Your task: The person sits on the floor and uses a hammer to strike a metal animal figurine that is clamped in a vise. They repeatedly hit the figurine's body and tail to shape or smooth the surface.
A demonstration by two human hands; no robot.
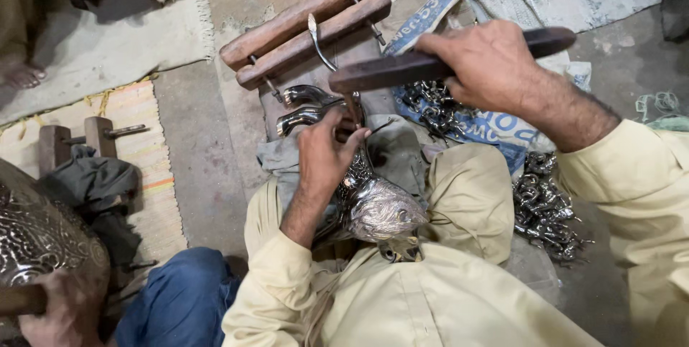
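Observation:
My left hand (326,152) grips the neck of a shiny embossed metal vessel (377,207) that lies across my lap, its curved spouts (301,106) pointing away from me. My right hand (488,63) is closed around a long dark wooden mallet-like bar (387,71), held level just above the vessel's neck. A thin curved metal tool (318,42) stands between the bar and a wooden clamp.
A wooden clamp of two long bars (305,24) rests ahead on the floor. Several small shiny metal parts (542,207) lie on a printed sack (474,124) at right. Another person's hand (61,311) holds an embossed metal pot (36,236) at lower left. A striped mat (140,146) lies left.

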